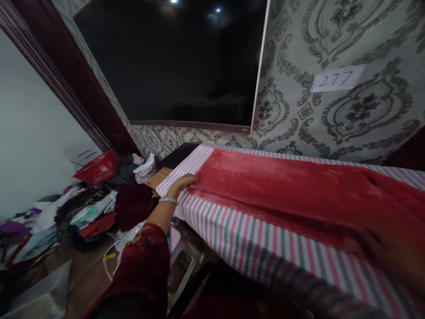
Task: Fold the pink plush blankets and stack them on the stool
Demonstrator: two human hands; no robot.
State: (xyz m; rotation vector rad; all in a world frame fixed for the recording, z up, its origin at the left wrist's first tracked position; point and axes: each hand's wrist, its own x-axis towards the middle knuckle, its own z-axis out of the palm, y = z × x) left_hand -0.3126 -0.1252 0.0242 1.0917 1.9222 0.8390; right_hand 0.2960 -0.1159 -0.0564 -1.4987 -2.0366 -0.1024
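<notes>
A long piece of red plush cloth (282, 186) lies folded over a surface covered by a pink, grey and white striped cloth (232, 228). At its left end, my left hand (185, 181) is closed on the near corner of the red cloth, thumb on top. A bracelet circles that wrist. My right hand (387, 254) is at the near edge of the red cloth toward the right; it is dark and blurred, and its fingers cannot be made out. Between the hands, the near edge of the red cloth forms a loose, slightly raised fold.
A large dark television (179, 66) hangs on the patterned wall behind. To the left, heaped clothes (96, 215) and a red basket (99, 168) lie low down. A plastic stool (187, 254) stands below the striped cloth. A paper marked 277 (337, 79) is on the wall.
</notes>
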